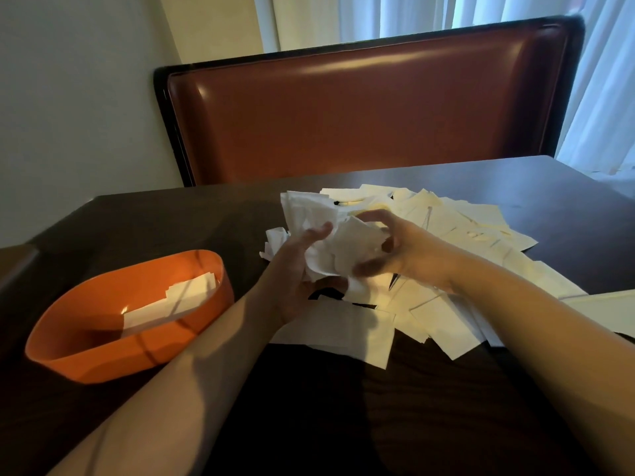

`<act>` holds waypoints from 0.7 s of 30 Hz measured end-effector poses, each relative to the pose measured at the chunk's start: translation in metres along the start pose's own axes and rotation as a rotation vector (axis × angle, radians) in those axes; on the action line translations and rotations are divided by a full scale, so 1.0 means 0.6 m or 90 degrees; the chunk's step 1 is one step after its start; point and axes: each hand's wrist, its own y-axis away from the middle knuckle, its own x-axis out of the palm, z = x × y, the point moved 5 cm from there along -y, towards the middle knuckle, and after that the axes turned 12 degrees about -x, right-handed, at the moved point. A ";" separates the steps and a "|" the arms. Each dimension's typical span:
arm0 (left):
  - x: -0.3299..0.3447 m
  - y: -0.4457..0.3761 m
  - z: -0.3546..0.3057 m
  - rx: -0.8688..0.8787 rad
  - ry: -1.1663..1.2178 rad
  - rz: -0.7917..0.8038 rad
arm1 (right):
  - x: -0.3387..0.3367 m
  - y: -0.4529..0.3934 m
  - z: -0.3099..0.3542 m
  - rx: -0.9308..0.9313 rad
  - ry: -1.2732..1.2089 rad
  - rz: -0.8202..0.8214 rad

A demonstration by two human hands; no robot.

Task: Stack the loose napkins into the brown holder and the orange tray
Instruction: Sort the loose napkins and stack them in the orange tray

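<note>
Dark wood tabletop (343, 407) fills the head view, with a red-brown booth seat back (360, 108) behind it and pale curtains (601, 80) at the window on the right. Both hands meet above the middle of the tabletop, clamped on a crumpled bunch of napkins (330, 231): the left hand (302, 269) cups it from below and the side with its thumb up against the paper, while the right hand (391, 245) curls over it from the right. Under and beyond the hands, a spread pile of loose napkins (446, 269) lies flat on the tabletop, reaching out to the right. Left of the left forearm sits the orange tray (103, 355), apart from the pile, with a few flat napkins in the tray (171, 304) resting inside it
</note>
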 end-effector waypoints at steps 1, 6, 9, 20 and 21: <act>-0.002 -0.001 0.001 -0.002 0.004 -0.007 | -0.002 -0.002 0.000 -0.007 0.001 -0.028; -0.011 -0.007 -0.002 0.013 0.013 -0.014 | -0.034 -0.008 -0.003 -0.075 -0.082 -0.196; -0.014 -0.009 -0.001 0.016 0.020 -0.021 | -0.035 -0.003 0.000 -0.074 -0.115 -0.202; -0.024 -0.017 0.004 -0.005 0.088 -0.059 | -0.010 -0.002 0.017 -0.060 -0.409 -0.119; -0.024 -0.018 0.006 -0.015 0.087 -0.054 | -0.007 -0.003 0.018 -0.060 -0.401 -0.119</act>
